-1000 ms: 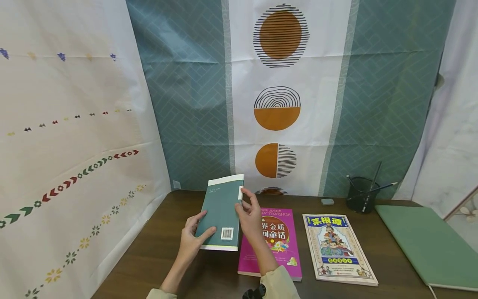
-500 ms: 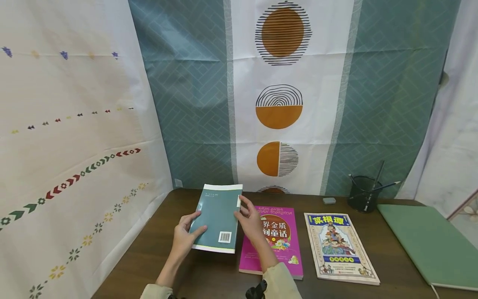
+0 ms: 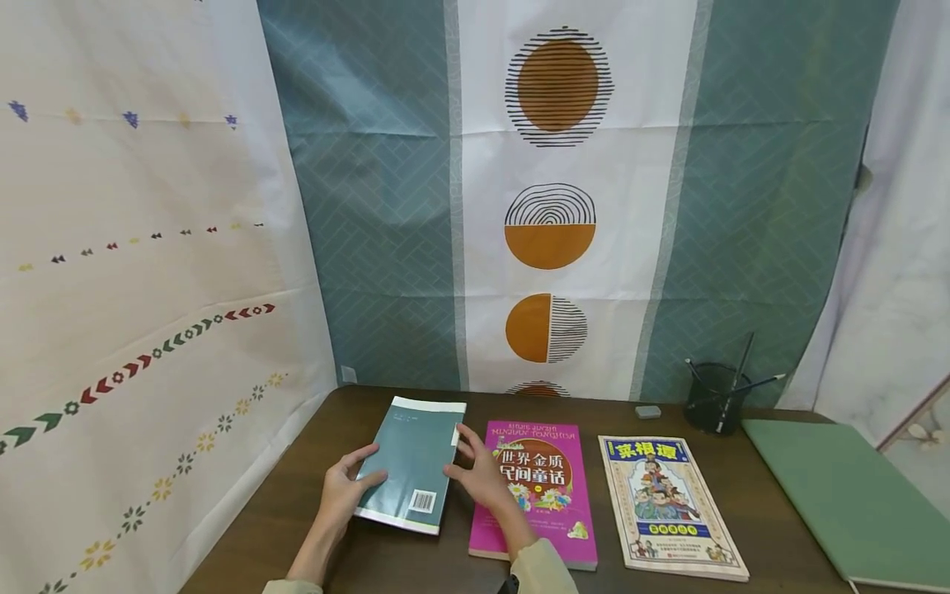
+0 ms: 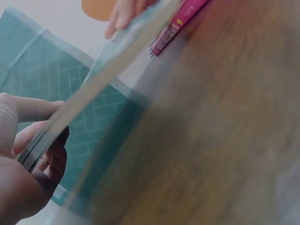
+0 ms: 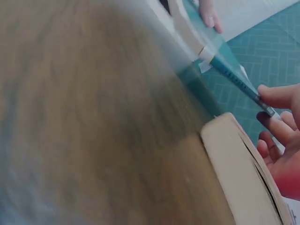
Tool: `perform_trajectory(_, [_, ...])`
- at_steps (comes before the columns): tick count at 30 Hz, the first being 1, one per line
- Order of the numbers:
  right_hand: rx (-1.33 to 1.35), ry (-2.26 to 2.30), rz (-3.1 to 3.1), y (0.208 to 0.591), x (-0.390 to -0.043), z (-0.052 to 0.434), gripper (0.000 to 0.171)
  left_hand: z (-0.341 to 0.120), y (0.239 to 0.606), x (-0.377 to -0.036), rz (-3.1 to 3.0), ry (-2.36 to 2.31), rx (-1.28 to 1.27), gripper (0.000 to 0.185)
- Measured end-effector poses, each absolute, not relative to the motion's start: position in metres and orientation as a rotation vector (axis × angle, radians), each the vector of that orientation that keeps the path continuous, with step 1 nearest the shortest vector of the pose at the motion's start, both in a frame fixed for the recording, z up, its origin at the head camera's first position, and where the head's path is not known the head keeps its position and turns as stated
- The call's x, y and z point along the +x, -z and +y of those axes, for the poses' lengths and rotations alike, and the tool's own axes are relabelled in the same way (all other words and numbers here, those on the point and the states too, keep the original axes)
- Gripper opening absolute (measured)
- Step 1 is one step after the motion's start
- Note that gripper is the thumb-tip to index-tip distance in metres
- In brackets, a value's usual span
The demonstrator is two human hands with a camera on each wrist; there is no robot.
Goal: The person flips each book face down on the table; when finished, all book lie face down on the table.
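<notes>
Teal book [image 3: 411,464], wood desk [image 3: 312,495], patterned drapes [image 3: 386,206]

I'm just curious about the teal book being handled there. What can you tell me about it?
The teal book is a thin paperback, back cover up, with a white barcode near its lower right corner and pale bands along its top and bottom edges. It is tilted just above the brown table, left of a pink book. The left hand grips its left edge; the right hand pinches its right edge.
</notes>
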State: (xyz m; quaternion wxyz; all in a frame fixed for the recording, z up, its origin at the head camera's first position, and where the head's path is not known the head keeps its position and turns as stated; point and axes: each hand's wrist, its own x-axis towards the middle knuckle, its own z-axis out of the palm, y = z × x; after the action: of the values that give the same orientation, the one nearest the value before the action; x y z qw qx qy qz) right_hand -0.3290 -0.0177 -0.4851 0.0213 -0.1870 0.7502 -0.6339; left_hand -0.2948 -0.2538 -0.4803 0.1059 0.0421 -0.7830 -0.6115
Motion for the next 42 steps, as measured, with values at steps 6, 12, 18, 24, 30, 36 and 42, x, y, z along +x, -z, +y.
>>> perform_trajectory(6, [-0.626, 1.877, 2.436, 0.492, -0.329, -0.023, 0.072, -0.263, 0.490, -0.296, -2.353, 1.813, 0.179, 0.056])
perform_trajectory(12, [-0.588, 1.716, 2.660, 0.494, -0.327, -0.024, 0.073, -0.263, 0.497, -0.296, -2.348, 1.782, 0.207, 0.058])
perform_trajectory(18, [-0.596, 1.574, 2.789, 0.498, -0.327, -0.025, 0.070, -0.261, 0.502, -0.296, -2.351, 1.696, 0.229, 0.056])
perform_trajectory(24, [-0.578, 1.363, 2.946, 0.501, -0.326, -0.029, 0.058, -0.257, 0.502, -0.296, -2.429, 1.581, 0.257, 0.054])
perform_trajectory(30, [-0.587, 1.288, 3.039, 0.501, -0.326, -0.032, 0.053, -0.255, 0.499, -0.295, -2.481, 1.494, 0.204, 0.056])
perform_trajectory(36, [-0.608, 1.298, 3.040, 0.498, -0.324, -0.032, 0.051, -0.257, 0.501, -0.295, -2.488, 1.423, 0.177, 0.054])
perform_trajectory(42, [-0.587, 1.429, 2.930, 0.500, -0.325, -0.029, 0.049, -0.255, 0.499, -0.294, -2.548, 1.368, 0.242, 0.054])
